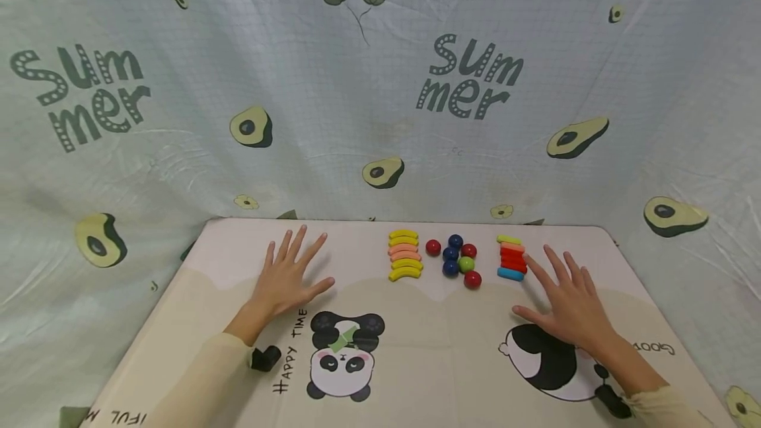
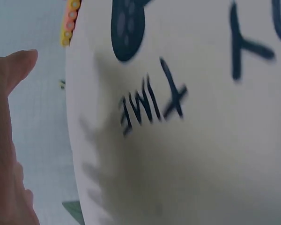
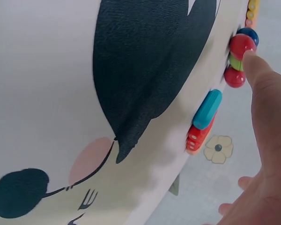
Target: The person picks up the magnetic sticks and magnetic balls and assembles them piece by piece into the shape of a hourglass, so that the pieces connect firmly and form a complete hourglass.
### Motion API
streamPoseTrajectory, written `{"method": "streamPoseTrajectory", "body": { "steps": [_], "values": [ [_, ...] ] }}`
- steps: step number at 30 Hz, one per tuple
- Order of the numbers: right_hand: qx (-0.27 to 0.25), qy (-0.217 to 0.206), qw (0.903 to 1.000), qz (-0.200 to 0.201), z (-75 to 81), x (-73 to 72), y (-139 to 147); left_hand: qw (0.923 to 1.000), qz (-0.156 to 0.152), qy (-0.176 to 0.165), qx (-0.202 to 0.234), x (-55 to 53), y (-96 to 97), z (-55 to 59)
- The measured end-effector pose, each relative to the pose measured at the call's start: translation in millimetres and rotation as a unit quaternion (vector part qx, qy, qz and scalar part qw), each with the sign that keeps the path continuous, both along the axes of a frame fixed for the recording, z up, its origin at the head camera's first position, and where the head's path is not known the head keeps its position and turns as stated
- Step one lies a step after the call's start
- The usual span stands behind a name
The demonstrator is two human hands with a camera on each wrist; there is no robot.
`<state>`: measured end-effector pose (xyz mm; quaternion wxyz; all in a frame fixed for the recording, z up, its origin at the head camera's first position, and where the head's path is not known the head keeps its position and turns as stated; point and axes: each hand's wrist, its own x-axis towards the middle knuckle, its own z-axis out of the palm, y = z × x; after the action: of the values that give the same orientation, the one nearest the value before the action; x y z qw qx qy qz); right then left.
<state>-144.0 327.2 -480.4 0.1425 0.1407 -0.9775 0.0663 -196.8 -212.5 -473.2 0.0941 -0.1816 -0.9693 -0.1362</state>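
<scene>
My left hand (image 1: 288, 283) hovers over the left side of the table, fingers spread and holding nothing; its shadow falls on the cloth in the left wrist view. On the other side, my right hand (image 1: 573, 306) is likewise spread and empty, its fingertips close to a column of small sticks. A blue stick (image 1: 510, 274) lies at the near end, with red sticks (image 1: 512, 260), an orange one and a yellow-green stick (image 1: 509, 240) behind. Between the hands lie a column of yellow bananas (image 1: 405, 273) and salmon ones (image 1: 405, 256), plus red balls (image 1: 472, 279), dark blue balls (image 1: 450, 268) and a green ball (image 1: 466, 265).
A pale tablecloth (image 1: 416, 362) printed with a panda and a girl's head covers the table. Behind the table's far edge hangs a curtain (image 1: 309, 98) with avocado and "summer" prints. Dark wrist straps (image 1: 265, 358) show at both sleeves.
</scene>
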Motion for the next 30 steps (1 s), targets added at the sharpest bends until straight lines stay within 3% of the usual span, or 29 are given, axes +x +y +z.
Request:
{"method": "streamPoseTrajectory", "body": {
  "steps": [7,11,16,22,30],
  "values": [
    [-0.02,-0.001,0.9988,0.045,5.4,-6.8,-9.3,0.9935,-0.084,-0.026,0.073,-5.5,31.7,3.6],
    [-0.044,-0.019,0.9963,0.071,8.0,-9.5,-16.0,0.9865,-0.106,-0.065,0.107,-7.8,51.1,2.7],
    [-0.099,-0.059,0.9877,0.105,9.1,-15.3,-24.4,0.9772,-0.124,-0.095,0.144,-9.9,75.9,0.8],
    [-0.164,-0.093,0.9725,0.136,5.8,-25.3,-37.6,0.9663,-0.139,-0.102,0.191,-14.0,102.9,-5.7],
    [-0.225,-0.134,0.951,0.165,-0.2,-37.3,-52.9,0.9608,-0.121,-0.116,0.221,-15.1,124.6,-15.3]
  ]
}}
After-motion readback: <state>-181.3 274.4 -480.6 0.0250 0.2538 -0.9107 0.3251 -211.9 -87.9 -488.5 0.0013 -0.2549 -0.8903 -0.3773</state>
